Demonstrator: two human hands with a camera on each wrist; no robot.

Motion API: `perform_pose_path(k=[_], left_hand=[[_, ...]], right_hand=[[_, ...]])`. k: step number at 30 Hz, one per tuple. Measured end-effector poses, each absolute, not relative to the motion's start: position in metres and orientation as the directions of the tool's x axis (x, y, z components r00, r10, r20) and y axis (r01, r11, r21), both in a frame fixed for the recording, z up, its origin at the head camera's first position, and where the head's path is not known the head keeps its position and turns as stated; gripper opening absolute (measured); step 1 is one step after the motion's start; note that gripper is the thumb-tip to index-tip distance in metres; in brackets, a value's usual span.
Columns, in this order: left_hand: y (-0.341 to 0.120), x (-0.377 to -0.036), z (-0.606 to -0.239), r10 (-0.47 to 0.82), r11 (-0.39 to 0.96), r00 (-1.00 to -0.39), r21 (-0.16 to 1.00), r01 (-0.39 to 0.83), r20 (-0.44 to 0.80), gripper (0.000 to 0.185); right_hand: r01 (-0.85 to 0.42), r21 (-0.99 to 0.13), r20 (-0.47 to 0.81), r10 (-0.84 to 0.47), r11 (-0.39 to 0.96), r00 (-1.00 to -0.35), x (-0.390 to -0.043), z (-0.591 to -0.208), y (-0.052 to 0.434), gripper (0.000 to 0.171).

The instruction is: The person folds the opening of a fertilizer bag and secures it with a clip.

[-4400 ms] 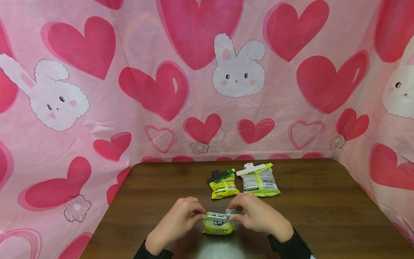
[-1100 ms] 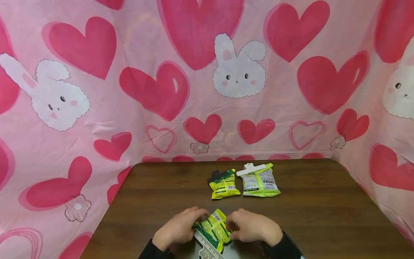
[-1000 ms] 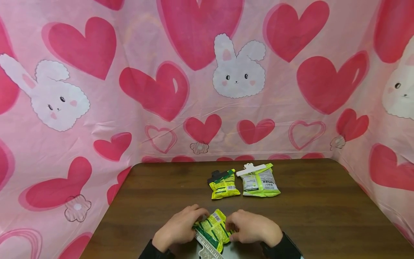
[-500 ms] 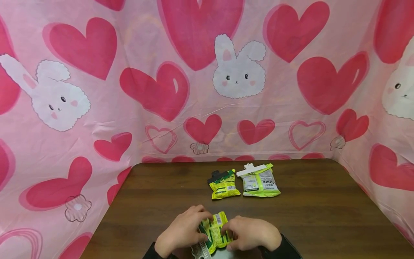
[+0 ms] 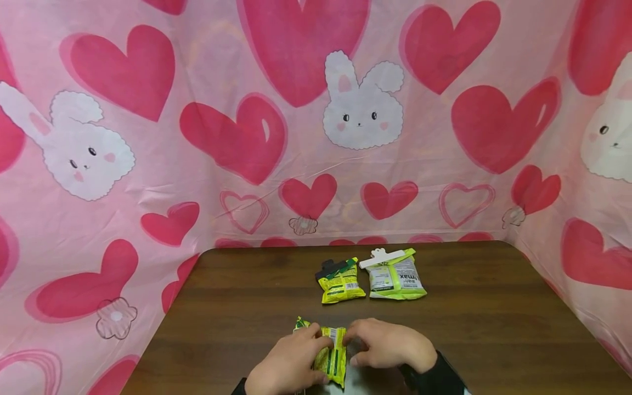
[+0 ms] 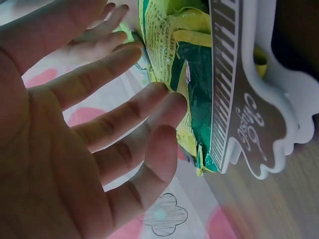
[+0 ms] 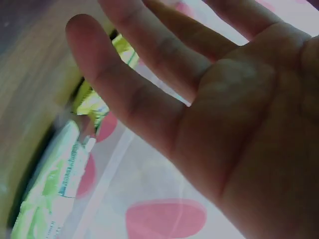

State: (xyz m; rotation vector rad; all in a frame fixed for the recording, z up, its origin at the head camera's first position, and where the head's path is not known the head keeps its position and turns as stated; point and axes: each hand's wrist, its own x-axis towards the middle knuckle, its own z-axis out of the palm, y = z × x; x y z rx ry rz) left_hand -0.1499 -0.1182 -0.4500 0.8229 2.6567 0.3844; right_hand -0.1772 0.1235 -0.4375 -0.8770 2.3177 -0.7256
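A small yellow-and-green snack bag (image 5: 337, 356) lies at the near middle of the table. My left hand (image 5: 291, 362) rests over its left side in the head view, fingers loosely bent. In the left wrist view that hand's fingertips overlap the edge of the bag (image 6: 164, 50), its palm facing the camera. A white clip (image 6: 244, 109) with a brown, ruled face grips the bag's folded green end; the left hand mostly hides it in the head view. My right hand (image 5: 390, 344) is at the bag's right edge, fingers relaxed and gently curved.
Behind the hands lies a yellow bag (image 5: 343, 285) with a black clip (image 5: 329, 267). Beside it is a grey-and-lime bag (image 5: 397, 281) with a white clip (image 5: 380, 257). The brown wooden table (image 5: 237, 307) meets a pink heart-patterned cloth (image 5: 296, 164) behind.
Earlier, both hands held the clip on the bag's upright top. The bag then lay flat and slanted; now it has turned, its clipped end to the left, as the left hand moved over it.
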Motion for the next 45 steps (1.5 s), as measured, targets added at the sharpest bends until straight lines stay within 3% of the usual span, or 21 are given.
perform_pose_path(k=[10,19,28,33,45], left_hand=[[-0.114,-0.145,-0.447,0.547,0.829,-0.779,0.327,0.454,-0.305,0.046],[-0.108,-0.140,-0.448,0.494,0.868,-0.766,0.292,0.402,-0.411,0.047],[-0.108,-0.138,-0.446,0.475,0.875,-0.770,0.318,0.364,-0.426,0.040],[-0.110,-0.138,-0.445,0.455,0.888,-0.796,0.265,0.375,-0.398,0.033],[-0.116,-0.137,-0.455,0.486,0.872,-0.851,0.167,0.459,-0.197,0.049]], right_hand=[[-0.409,-0.679,-0.337,-0.754,0.610,-0.564,-0.182,-0.446,0.120,0.029],[-0.419,-0.634,-0.325,-0.716,0.650,-0.618,-0.180,-0.448,0.117,0.016],[-0.400,-0.620,-0.332,-0.688,0.675,-0.645,-0.179,-0.450,0.115,0.016],[-0.455,-0.626,-0.309,-0.737,0.633,-0.601,-0.177,-0.448,0.111,0.022],[-0.541,-0.620,-0.275,-0.803,0.568,-0.528,-0.168,-0.447,0.100,0.034]])
